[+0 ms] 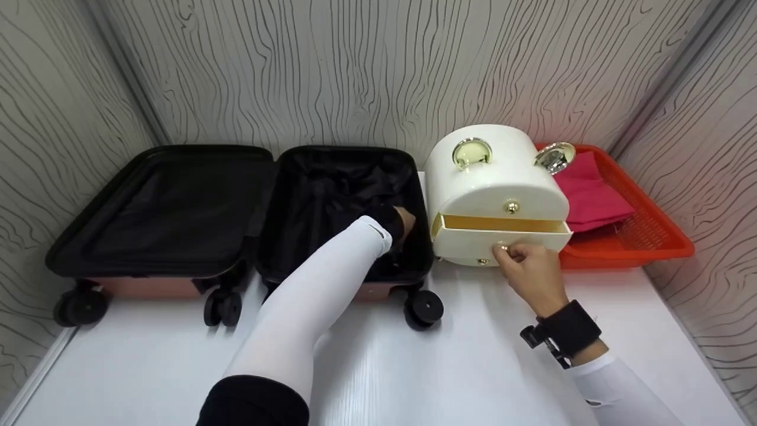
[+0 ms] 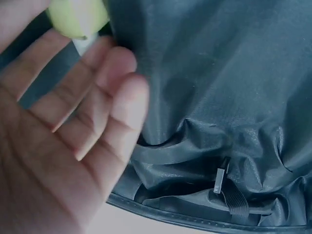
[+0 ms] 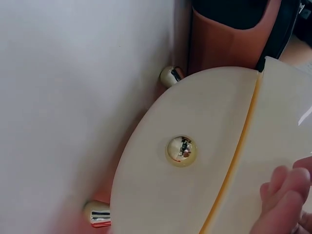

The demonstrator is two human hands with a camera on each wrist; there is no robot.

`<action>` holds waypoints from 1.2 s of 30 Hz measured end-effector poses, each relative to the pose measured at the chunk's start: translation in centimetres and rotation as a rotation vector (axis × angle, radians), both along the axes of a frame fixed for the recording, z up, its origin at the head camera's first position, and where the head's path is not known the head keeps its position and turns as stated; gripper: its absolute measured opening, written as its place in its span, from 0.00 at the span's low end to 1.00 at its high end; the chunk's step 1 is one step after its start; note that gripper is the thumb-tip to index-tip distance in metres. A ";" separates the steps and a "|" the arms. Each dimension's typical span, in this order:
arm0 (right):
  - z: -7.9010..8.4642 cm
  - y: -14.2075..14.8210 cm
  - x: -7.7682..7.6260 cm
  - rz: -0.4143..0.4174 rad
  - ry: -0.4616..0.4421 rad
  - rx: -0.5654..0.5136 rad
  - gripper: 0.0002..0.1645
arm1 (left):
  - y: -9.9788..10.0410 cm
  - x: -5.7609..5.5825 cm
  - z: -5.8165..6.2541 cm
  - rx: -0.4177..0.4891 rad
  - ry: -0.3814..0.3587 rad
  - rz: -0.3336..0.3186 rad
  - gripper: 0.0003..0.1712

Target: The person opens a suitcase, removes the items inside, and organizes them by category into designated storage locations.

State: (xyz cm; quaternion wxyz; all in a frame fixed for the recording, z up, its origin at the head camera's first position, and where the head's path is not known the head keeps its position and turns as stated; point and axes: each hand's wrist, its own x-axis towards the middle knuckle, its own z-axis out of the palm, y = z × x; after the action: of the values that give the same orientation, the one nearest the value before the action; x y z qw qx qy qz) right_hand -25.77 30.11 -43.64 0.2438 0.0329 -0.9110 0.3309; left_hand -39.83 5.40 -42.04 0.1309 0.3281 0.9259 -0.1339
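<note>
My left hand (image 1: 407,222) reaches down inside the right half of an open black-lined suitcase (image 1: 331,195). In the left wrist view, that hand pinches a yellow-green round thing (image 2: 78,19) with a white part below it; its kind cannot be told. The other fingers are bent loosely beside the black lining (image 2: 219,97). My right hand (image 1: 535,275) holds the knob (image 1: 502,246) of a pulled-out drawer (image 1: 467,241) on a white rounded storage box (image 1: 491,177). From the right wrist, a lower drawer's gold knob (image 3: 181,150) shows, and the drawer knob under my fingers is hidden.
The suitcase's other half (image 1: 171,207), with a black cover, lies at the left. Black wheels (image 1: 423,309) stick out toward me. An orange basket (image 1: 650,236) with pink cloth (image 1: 591,201) stands right of the box. Patterned walls (image 1: 366,71) enclose the white table (image 1: 414,373).
</note>
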 end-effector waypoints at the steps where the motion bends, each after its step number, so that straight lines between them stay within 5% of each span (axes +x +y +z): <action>1: 0.0 0.0 0.4 0.004 0.005 -0.010 0.22 | -0.2 0.5 0.4 0.028 0.006 -0.009 0.17; 7: -0.5 0.3 2.4 0.016 0.041 -0.028 0.22 | -0.9 2.0 1.6 0.122 0.009 0.010 0.14; 9: -0.8 0.4 3.0 0.015 0.057 -0.025 0.20 | -0.9 1.6 1.4 0.155 0.004 0.048 0.13; 10: -0.9 0.4 3.3 0.013 0.066 -0.022 0.20 | -0.8 -0.3 -0.2 0.187 0.004 0.068 0.13; 15: -1.1 0.4 4.6 0.012 0.116 -0.009 0.19 | -1.5 -1.4 0.6 0.300 0.007 0.143 0.16; 16: -1.1 0.4 4.8 0.015 0.126 -0.005 0.19 | -1.7 -1.2 1.2 0.323 0.017 0.151 0.17; 17: -1.2 0.4 5.0 0.018 0.134 -0.001 0.19 | -2.1 0.5 3.4 0.333 0.029 0.157 0.17; 21: -1.3 0.3 5.5 0.020 0.145 0.013 0.19 | -2.6 1.6 6.3 0.407 0.034 0.149 0.13; 29: -1.3 0.2 5.5 -0.002 0.139 0.014 0.18 | -2.4 3.9 12.8 0.462 -0.204 0.096 0.12; 33: -1.3 0.1 5.7 -0.010 0.130 0.005 0.17 | -0.9 5.7 14.6 0.457 -0.292 -0.011 0.15; 36: -1.1 0.1 5.8 -0.016 0.122 0.010 0.16 | 0.8 7.2 14.8 0.465 -0.381 -0.115 0.11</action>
State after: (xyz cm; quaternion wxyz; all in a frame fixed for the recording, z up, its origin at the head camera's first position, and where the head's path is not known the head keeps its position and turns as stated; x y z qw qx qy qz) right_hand -19.97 30.22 -44.76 0.3015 0.0469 -0.8964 0.3216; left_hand -32.59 6.20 -27.20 0.2156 0.4202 0.8705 0.1384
